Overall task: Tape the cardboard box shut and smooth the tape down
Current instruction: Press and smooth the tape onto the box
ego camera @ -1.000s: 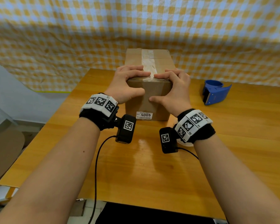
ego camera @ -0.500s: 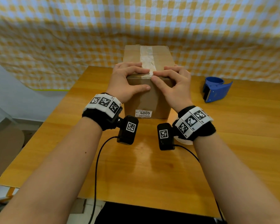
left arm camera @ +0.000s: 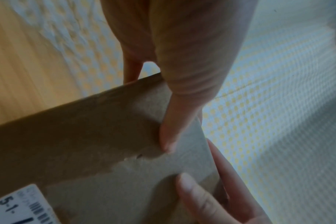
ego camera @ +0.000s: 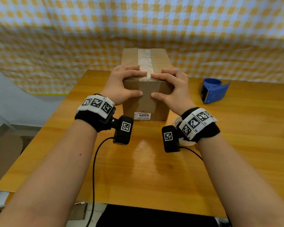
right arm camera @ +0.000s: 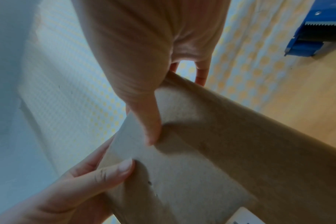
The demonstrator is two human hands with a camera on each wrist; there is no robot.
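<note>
The left hand (ego camera: pixel 121 86) lies over the near left top corner of the brown rectangular cardboard box (ego camera: pixel 145 99), its fingers (ego camera: pixel 134 74) laid nearly straight across the lid and pointing at the strip of clear, slightly wrinkled tape (ego camera: pixel 144 61) that runs down the middle of the top; its thumb (ego camera: pixel 133 93) presses flat on the near face. So this grip is spread and pressing, not pinching. The box stands on the yellow-brown wooden counter (ego camera: pixel 154 169), close in front of the person, a white label reading 4005 (ego camera: pixel 142 115) low on its near face. The right hand (ego camera: pixel 174 89) mirrors the left: fingers over the top edge, thumb (ego camera: pixel 159 95) on the front, spread and pressing too. The two thumb tips are near each other, with the tape's turned-down end between them on the front face, as the wrist views show.

The taping looks done and the smoothing is in hand, at the near edge. The next move probably calls for rubbing the thumbs down over the tape end and working out the wrinkles on top.

Well apart to the right, the blue plastic tape dispenser (ego camera: pixel 214 90) rests on the counter.
</note>
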